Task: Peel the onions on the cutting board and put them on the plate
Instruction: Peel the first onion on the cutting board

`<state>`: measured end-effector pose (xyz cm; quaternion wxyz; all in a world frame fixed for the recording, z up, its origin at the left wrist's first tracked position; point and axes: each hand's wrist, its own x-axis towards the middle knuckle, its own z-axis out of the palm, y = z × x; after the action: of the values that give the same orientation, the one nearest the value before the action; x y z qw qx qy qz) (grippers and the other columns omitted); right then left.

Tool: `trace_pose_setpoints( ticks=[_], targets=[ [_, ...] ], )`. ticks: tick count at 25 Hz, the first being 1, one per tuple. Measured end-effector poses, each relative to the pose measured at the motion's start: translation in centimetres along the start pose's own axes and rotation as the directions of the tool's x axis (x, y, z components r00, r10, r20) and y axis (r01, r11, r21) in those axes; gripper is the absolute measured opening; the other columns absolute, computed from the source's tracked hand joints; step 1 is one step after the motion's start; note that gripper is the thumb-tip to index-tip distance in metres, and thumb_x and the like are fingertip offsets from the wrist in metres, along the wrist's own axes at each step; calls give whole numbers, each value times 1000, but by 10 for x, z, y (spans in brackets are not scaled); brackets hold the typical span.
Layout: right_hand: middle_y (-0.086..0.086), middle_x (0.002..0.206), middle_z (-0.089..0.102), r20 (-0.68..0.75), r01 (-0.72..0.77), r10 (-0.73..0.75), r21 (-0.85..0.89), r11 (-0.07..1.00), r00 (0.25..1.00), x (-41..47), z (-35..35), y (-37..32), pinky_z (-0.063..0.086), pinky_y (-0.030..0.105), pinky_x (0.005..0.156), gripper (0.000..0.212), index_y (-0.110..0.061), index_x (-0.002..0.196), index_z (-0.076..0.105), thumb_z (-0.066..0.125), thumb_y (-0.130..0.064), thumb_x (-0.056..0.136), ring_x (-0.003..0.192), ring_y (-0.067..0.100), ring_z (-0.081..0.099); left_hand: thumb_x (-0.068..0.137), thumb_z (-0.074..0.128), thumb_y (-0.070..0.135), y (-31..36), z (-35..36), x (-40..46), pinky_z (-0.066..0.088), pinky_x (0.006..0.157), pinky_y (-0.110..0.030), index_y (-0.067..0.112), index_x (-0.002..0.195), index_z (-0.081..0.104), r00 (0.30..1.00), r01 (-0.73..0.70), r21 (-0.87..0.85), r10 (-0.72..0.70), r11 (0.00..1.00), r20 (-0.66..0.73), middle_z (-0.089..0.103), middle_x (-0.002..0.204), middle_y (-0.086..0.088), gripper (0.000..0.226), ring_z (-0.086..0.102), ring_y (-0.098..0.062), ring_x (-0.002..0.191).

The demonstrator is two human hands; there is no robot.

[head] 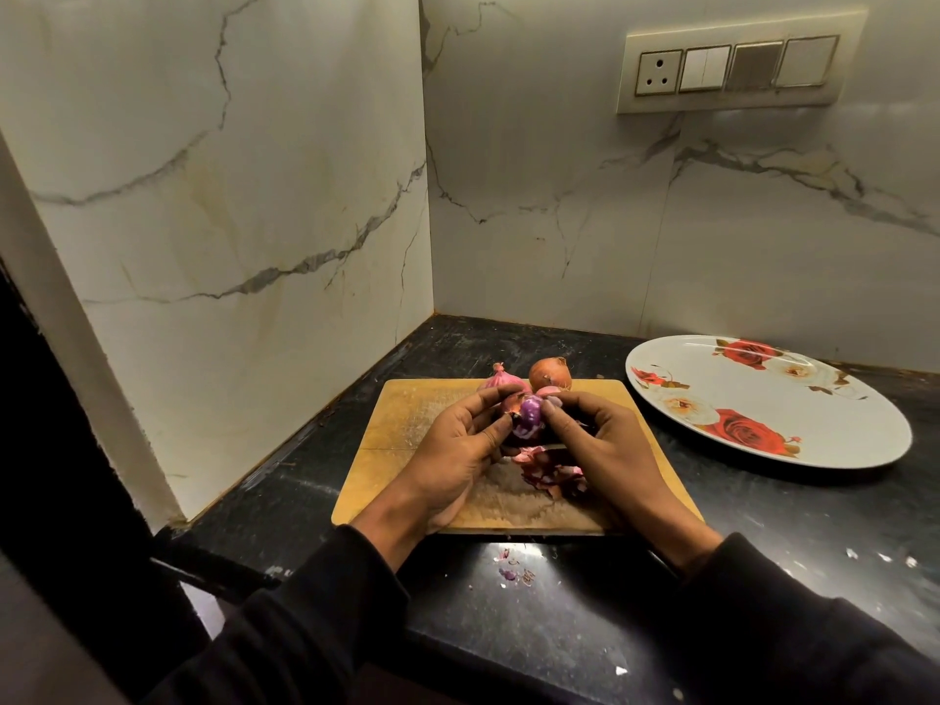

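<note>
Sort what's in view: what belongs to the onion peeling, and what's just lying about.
Job:
left hand and right hand, both on the purple onion
pink onion and brown onion at the board's far edge
cutting board
peels on the board
plate, no onions on it

Lying about:
scraps on the counter
switch panel on the wall

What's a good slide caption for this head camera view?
Both hands peeling a purple onion over the cutting board.

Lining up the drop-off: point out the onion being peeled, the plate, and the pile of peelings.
onion being peeled [530, 417], head view, its bared purple flesh.
plate [864, 424], head view, bare white part near the right rim.
pile of peelings [552, 473], head view, middle of the heap on the board.
</note>
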<state>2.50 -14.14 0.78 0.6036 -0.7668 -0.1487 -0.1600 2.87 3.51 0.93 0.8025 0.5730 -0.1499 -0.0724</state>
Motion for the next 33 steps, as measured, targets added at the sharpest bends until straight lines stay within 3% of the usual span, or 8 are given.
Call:
trace_pose_setpoints(
  ticks=[4,7,12,18,21,25,29,33],
  targets=[
    [0,97,77,16,-77,77,39,996,997,0,-2,1,58,24,75,19,-14,109,75,63,-22,96,91,13,73,98,51,-4,-1,-1,1,57,89,-26,16,124,64,1000,-5,-2,5,1000,20,69,128,-5,36,64,-19,121],
    [2,91,77,0,-91,91,37,995,996,0,-2,0,55,17,66,18,-10,106,75,61,-18,97,81,12,73,97,52,-4,-1,-1,1,57,87,-24,18,123,64,1000,-5,6,5,1000,18,70,126,-3,36,64,-18,121],
    [-1,96,75,-60,-58,55,-49,997,997,3,1,3,60,28,78,16,-14,108,73,62,-15,97,90,15,72,97,51,-4,0,0,0,56,87,-25,19,122,64,1000,-9,39,9,999,14,68,127,-3,36,64,-17,120],
    [-5,90,74,-57,-35,29,-109,993,998,-1,2,2,58,21,70,13,-23,101,71,60,-18,98,83,8,71,101,47,1,-2,-2,1,57,88,-27,17,128,64,1000,7,21,-8,1000,29,68,129,-4,36,64,-20,121],
    [-10,89,72,-64,-8,-2,-151,988,998,-2,2,-1,57,18,70,14,-28,100,69,61,-17,98,83,3,69,91,61,8,-3,-2,1,56,96,-31,15,130,63,999,-20,39,18,999,43,66,133,-6,39,62,-21,125],
    [-15,88,70,-51,39,-49,-186,982,998,-3,3,-5,54,13,69,17,-28,103,68,60,-13,98,84,-4,66,80,69,11,-1,0,0,56,96,-35,17,122,66,998,-45,26,44,999,46,68,128,-9,43,64,-23,122],
    [-9,88,74,-88,12,-25,-148,989,996,-2,1,-4,54,14,68,14,-22,103,72,60,-16,98,81,1,69,82,64,11,0,1,-1,59,90,-33,18,121,65,999,-23,-2,23,1000,28,69,125,-8,40,66,-23,118],
    [-19,80,66,-120,47,-91,-322,945,989,-3,2,-4,51,14,65,12,-26,100,71,62,-19,97,79,-4,64,83,63,12,1,1,-1,60,89,-34,20,127,62,1000,-10,-43,11,999,22,69,126,-6,45,65,-25,119]
  ],
)
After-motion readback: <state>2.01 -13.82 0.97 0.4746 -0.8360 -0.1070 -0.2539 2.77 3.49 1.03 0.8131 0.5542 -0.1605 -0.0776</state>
